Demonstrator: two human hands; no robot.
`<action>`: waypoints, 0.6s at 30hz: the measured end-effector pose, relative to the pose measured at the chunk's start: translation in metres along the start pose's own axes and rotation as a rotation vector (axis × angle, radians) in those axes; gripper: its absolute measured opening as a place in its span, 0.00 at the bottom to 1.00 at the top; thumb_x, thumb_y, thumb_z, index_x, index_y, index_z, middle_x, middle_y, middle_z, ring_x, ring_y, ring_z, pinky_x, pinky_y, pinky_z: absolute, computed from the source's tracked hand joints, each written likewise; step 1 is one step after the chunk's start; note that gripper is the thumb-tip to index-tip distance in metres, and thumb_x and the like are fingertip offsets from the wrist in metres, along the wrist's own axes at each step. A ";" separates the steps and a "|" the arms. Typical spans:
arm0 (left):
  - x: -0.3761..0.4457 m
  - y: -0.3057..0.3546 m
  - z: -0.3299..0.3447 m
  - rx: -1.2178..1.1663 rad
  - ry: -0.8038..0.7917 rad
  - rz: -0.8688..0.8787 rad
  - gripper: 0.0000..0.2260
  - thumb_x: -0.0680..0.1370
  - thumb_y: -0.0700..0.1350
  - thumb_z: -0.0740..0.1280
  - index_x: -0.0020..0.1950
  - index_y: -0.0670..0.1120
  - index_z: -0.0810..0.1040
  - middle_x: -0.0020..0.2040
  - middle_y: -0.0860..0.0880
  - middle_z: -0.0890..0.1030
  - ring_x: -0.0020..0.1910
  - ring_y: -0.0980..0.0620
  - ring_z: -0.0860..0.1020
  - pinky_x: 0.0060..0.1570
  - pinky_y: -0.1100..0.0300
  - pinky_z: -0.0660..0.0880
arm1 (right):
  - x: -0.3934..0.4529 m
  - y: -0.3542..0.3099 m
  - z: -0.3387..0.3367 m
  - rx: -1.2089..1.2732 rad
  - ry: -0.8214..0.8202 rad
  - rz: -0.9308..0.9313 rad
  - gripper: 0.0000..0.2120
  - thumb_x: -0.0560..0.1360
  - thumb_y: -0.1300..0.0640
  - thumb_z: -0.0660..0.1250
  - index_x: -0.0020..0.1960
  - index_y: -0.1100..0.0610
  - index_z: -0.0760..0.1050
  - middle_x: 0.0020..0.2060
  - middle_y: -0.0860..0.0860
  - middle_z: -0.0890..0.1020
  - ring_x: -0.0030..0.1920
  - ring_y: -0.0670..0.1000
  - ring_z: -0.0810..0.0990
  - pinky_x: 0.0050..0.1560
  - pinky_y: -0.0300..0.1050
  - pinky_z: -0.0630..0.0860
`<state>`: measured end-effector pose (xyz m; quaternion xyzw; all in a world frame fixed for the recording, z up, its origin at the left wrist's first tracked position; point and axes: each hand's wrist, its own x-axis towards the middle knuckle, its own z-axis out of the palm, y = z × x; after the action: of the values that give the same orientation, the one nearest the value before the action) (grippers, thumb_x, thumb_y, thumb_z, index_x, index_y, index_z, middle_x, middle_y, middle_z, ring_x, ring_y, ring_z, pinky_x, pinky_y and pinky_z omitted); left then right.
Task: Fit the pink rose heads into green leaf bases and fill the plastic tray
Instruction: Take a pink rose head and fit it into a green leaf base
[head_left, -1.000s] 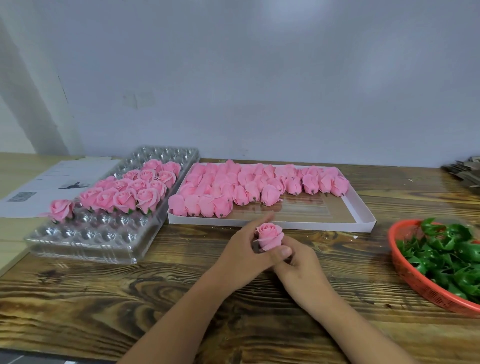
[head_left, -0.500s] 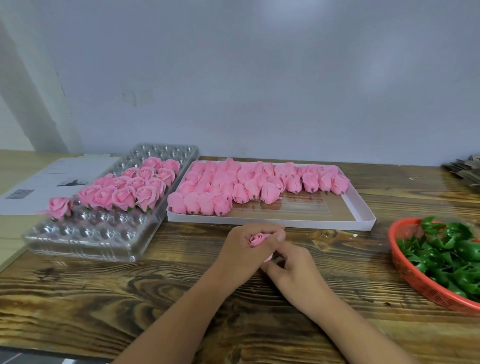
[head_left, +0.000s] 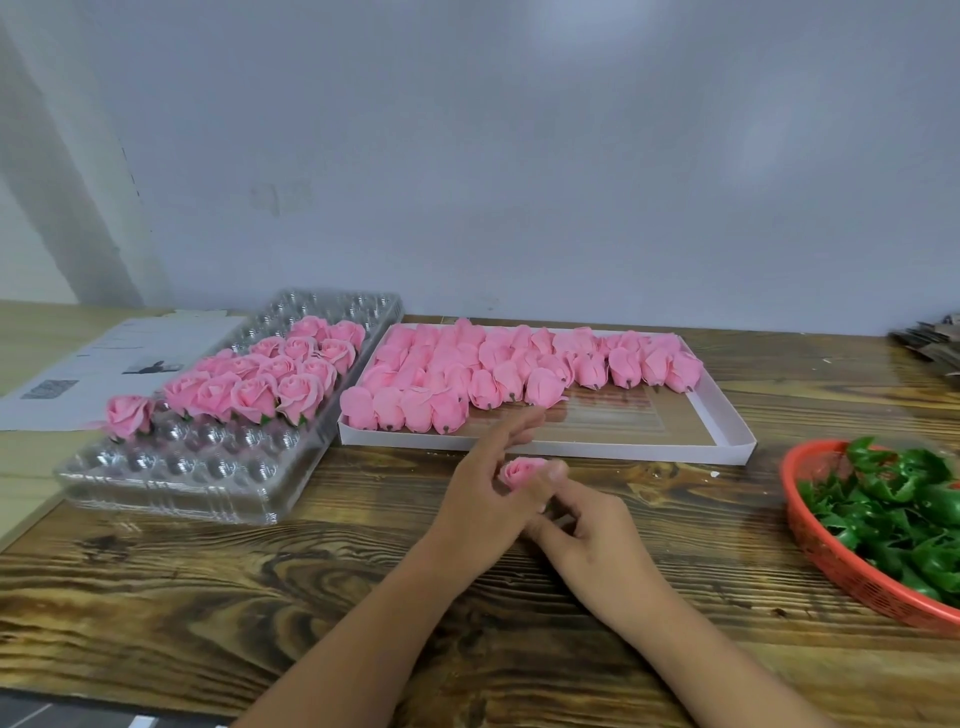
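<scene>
Nearest, across the dark-grained wooden table (head_left: 208, 597): two bare forearms, converging at mid-table. Left hand (head_left: 483, 499) wrapped about a single pink rose head (head_left: 519, 472), thumb across its front, index and middle fingers stretched out straight toward the box behind. Right hand (head_left: 597, 540) tucked just beneath and right of the left, fingertips curled in under the bloom, probably pinching its base, though hidden there by the left thumb and blurred. No telling whether a green leaf base was already on it.

Off to the right, at the frame edge: a red mesh basket (head_left: 831, 551), heaped with green leaf bases (head_left: 893, 509), well apart from both hands.

To the left, a clear plastic tray (head_left: 171, 483) of domed pockets, its near rows bare. Finished roses (head_left: 270, 384) seated in a block through its middle, green showing under a few, plus one lone rose (head_left: 129, 414) at the left rim.

Just beyond the hands, a shallow white box (head_left: 727, 431) touching or nearly touching the tray's right side. Loose rose heads (head_left: 498, 369) packed on their sides over its left and far parts; the near right floor bare.

Farther left, printed paper sheets (head_left: 119, 358) lying flat. At the far right edge, a dark stack of something (head_left: 930, 340), too cut off to identify. Behind all, a plain pale wall (head_left: 519, 156).
</scene>
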<state>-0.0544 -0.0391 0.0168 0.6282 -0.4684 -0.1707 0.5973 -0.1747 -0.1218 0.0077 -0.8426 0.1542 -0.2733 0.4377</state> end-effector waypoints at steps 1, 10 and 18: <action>0.000 0.000 0.001 -0.008 0.012 0.013 0.21 0.76 0.64 0.65 0.67 0.61 0.77 0.64 0.64 0.79 0.66 0.62 0.76 0.62 0.67 0.73 | 0.000 0.001 0.001 -0.023 -0.018 0.004 0.12 0.76 0.60 0.71 0.56 0.45 0.80 0.43 0.44 0.85 0.43 0.47 0.82 0.45 0.40 0.78; 0.002 -0.003 0.002 0.002 -0.091 -0.106 0.19 0.71 0.66 0.69 0.60 0.63 0.79 0.58 0.62 0.83 0.59 0.61 0.81 0.57 0.66 0.77 | 0.000 0.003 0.000 -0.001 0.036 0.004 0.14 0.76 0.61 0.69 0.48 0.41 0.79 0.41 0.40 0.84 0.40 0.44 0.81 0.39 0.33 0.73; 0.002 -0.006 0.001 0.028 -0.052 -0.096 0.32 0.64 0.58 0.80 0.65 0.71 0.72 0.60 0.70 0.77 0.62 0.64 0.78 0.61 0.65 0.77 | 0.002 0.003 -0.002 -0.031 0.193 0.018 0.18 0.72 0.62 0.70 0.47 0.36 0.78 0.41 0.34 0.84 0.41 0.40 0.82 0.38 0.30 0.74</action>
<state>-0.0516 -0.0422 0.0120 0.6537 -0.4554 -0.2087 0.5672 -0.1747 -0.1261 0.0071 -0.8176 0.2075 -0.3468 0.4101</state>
